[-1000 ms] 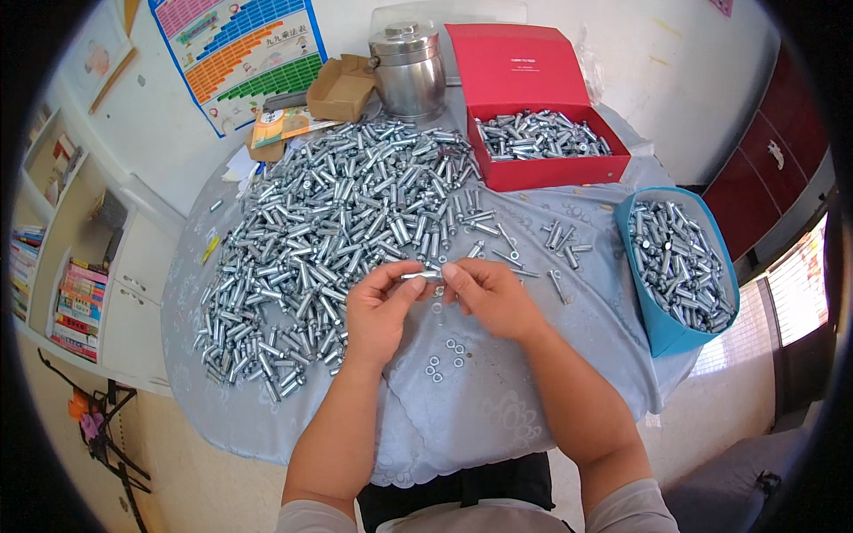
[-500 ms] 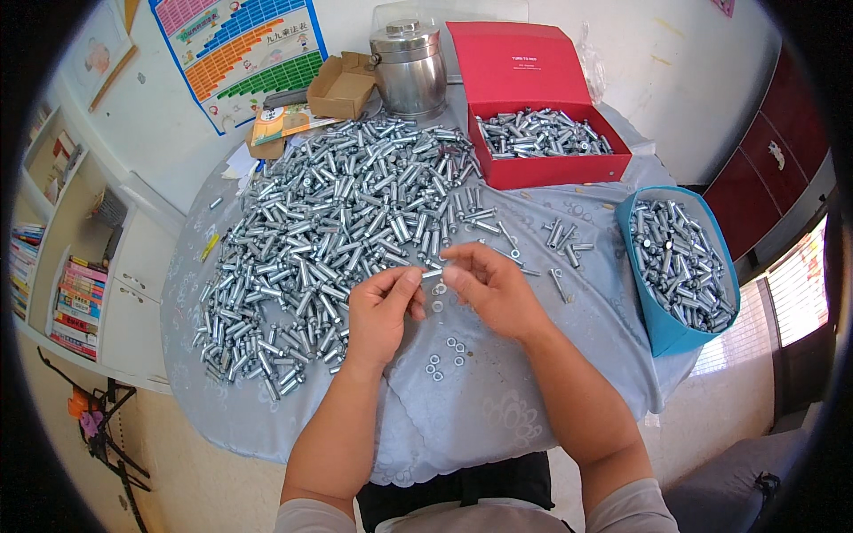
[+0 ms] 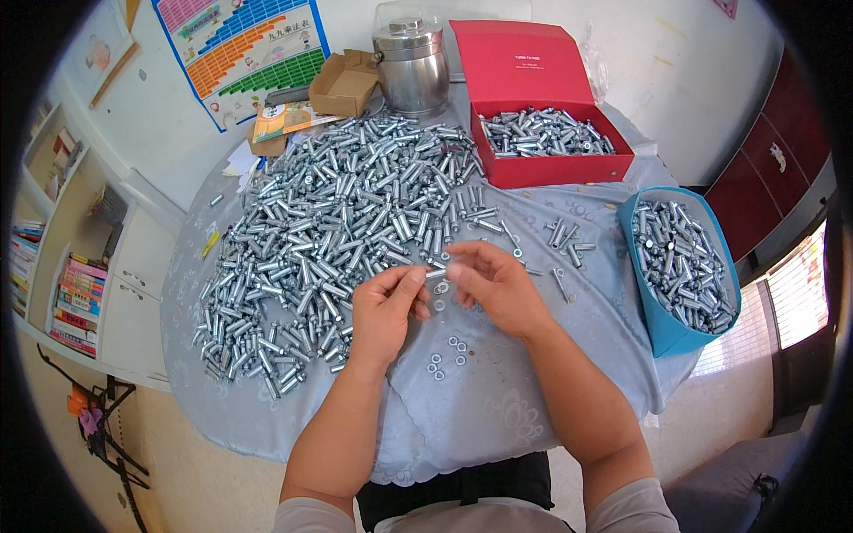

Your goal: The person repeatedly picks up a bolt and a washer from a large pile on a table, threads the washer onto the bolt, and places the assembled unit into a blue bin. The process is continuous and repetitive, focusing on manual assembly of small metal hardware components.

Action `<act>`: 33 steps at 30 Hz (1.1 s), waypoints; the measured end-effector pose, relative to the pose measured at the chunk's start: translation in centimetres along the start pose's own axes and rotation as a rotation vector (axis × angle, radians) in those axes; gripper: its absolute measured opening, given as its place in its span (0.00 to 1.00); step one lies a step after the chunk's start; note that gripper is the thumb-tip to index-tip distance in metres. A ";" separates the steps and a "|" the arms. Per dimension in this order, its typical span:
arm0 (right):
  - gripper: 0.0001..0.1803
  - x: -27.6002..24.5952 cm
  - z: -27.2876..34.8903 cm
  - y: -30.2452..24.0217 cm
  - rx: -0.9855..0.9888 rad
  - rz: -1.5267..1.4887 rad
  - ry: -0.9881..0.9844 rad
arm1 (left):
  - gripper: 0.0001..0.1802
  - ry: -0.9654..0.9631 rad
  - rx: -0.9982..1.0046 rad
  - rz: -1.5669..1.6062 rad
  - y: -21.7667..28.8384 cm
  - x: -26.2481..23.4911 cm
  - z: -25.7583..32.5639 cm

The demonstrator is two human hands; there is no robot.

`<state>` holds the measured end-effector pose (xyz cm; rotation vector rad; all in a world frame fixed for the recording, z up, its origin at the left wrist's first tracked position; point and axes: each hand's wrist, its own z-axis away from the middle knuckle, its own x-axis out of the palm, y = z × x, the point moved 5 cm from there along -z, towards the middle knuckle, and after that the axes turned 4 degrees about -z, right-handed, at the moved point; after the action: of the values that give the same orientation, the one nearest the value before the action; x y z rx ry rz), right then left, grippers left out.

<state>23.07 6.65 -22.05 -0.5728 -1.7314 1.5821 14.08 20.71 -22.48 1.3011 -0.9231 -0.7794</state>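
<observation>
Over the middle of the table, my left hand pinches a silver expansion bolt between thumb and fingers. My right hand has its thumb and fingertips closed at the bolt's other end; they partly hide that end. Just beneath the hands, a few small washers or rings lie on the cloth. Nearer to me is a loose group of hex nuts. A large pile of expansion bolts spreads out ahead of and to the left of my left hand.
A red box of bolts stands open at the back right. A blue fabric bin of bolts is at the right edge. Stray bolts lie between. A steel canister and a cardboard box stand at the back.
Both hands stay almost in place around the bolt. The right fingers have shifted slightly at its end; the rest of the table looks the same.
</observation>
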 end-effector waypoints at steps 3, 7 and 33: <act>0.09 -0.5 0.0 0.2 0.109 0.060 0.004 | 0.13 0.003 -0.001 -0.009 0.1 0.1 0.0; 0.10 -0.1 -0.1 0.2 0.059 -0.001 0.004 | 0.12 0.020 -0.007 -0.009 -0.1 -0.1 -0.1; 0.08 0.0 0.0 -0.3 -0.079 0.011 -0.044 | 0.14 0.054 -0.056 -0.051 0.1 -0.6 0.1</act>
<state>23.15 6.59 -21.71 -0.5916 -1.8331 1.5501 13.68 21.21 -22.47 1.2943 -0.8224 -0.8008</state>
